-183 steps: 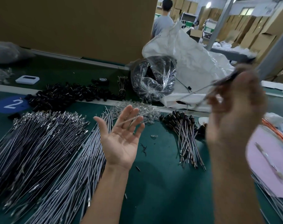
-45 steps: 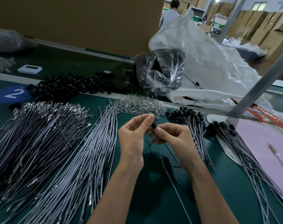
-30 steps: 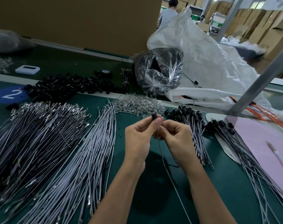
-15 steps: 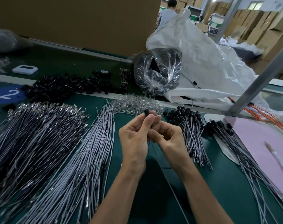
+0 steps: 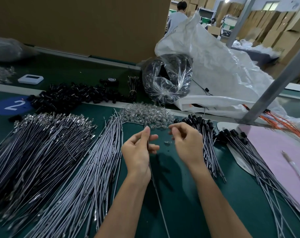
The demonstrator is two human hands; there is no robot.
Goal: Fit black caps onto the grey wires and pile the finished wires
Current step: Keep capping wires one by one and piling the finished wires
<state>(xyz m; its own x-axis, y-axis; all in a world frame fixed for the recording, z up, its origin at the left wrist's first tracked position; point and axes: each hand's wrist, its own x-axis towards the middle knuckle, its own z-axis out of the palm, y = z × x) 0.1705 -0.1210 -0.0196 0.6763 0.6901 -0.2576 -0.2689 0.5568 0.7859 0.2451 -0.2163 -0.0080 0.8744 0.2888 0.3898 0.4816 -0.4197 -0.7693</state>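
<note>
Pinching a grey wire (image 5: 156,191), left hand (image 5: 137,150) grip clamped; right hand (image 5: 187,143) curled, hold unclear.

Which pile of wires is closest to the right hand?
The black-capped bundle right beside the right hand; the other capped pile lies farther right, the uncapped piles left.

Left hand (image 5: 137,152), right hand (image 5: 188,145): both bare. Left forearm (image 5: 125,203) and right forearm (image 5: 219,203): bare along their whole visible length, down to the lower frame edge. Slim build, wrist bones and knuckles showing. Nails too small to judge.
</note>
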